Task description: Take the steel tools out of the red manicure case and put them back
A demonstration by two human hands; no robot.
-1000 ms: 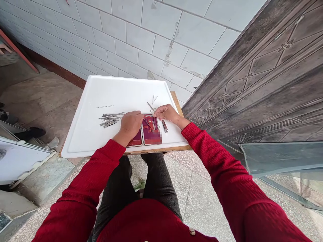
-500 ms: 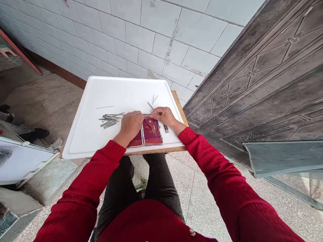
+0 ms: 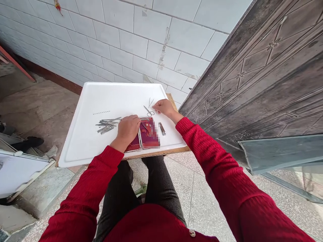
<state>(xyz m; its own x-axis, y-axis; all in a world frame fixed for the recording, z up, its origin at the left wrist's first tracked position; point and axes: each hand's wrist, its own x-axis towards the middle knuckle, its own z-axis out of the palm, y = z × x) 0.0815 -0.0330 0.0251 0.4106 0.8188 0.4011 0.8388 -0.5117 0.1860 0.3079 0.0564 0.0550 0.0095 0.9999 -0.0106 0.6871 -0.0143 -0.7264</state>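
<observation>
My left hand (image 3: 128,130) is closed over the upper part of an open red manicure case (image 3: 137,144) with a purple lining, hiding much of its left half. Small metal tools sit in the case's right half, part of which is blurred out. Beyond the case, my right hand (image 3: 163,107) is above the board with its fingers bent and slightly apart, nothing visible in them. Its fingertips are close beside thin tweezers (image 3: 150,102) and small scissors (image 3: 148,111). A nail clipper (image 3: 162,129) lies right of the case.
A pile of metal tools (image 3: 107,125) lies left of my left hand on the white foam board (image 3: 75,141). A thin rod (image 3: 101,112) lies farther back. Behind the board is a tiled wall (image 3: 141,43); a dark patterned door (image 3: 247,77) stands at the right.
My right hand has moved off the case, away from me, to beside the tweezers and scissors. My left hand stays on the case. The camera view has shifted slightly.
</observation>
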